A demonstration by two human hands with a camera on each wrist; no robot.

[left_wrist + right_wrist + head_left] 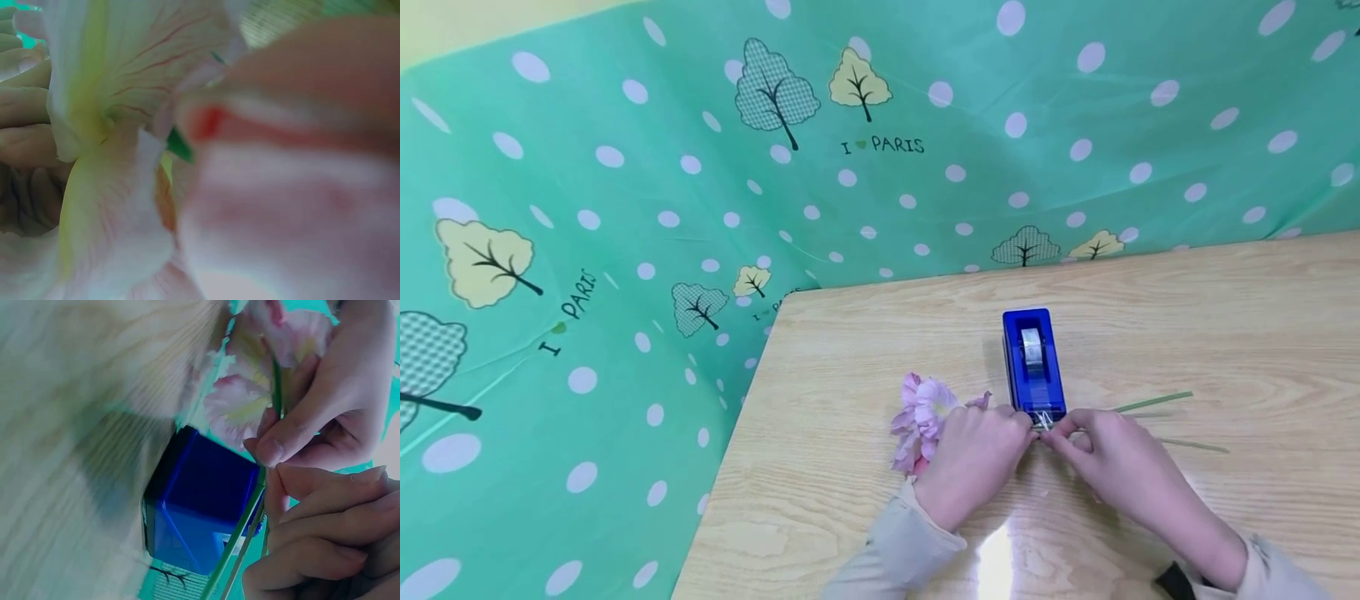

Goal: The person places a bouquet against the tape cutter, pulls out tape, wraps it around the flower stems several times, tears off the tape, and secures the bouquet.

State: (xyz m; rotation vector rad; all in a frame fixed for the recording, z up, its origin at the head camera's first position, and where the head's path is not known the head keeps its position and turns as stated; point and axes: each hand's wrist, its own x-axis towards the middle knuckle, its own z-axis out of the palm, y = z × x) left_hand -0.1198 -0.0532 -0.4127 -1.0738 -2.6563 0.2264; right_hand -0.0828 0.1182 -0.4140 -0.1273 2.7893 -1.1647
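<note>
Pale pink-purple artificial flowers (pixel 925 412) lie under and beside my left hand (pixel 976 454), which grips their green stems (pixel 232 545) just below the blooms. Petals fill much of the left wrist view. My right hand (pixel 1108 454) pinches the stems beside the left fingertips, thumb and forefinger together. Between the hands, a shiny strip of clear tape (pixel 1043 419) reaches from the front of a blue tape dispenser (pixel 1051 383) to the stems. The stems' loose ends stick out to the right past the right hand. The pinched spot is partly hidden by my fingers.
The dispenser stands on a light wood-grain table (pixel 820 367), its tape roll (pixel 1032 348) showing on top. A green cloth (pixel 887 208) with white dots and trees hangs behind and along the left side. A black band (pixel 1176 579) is at my right cuff.
</note>
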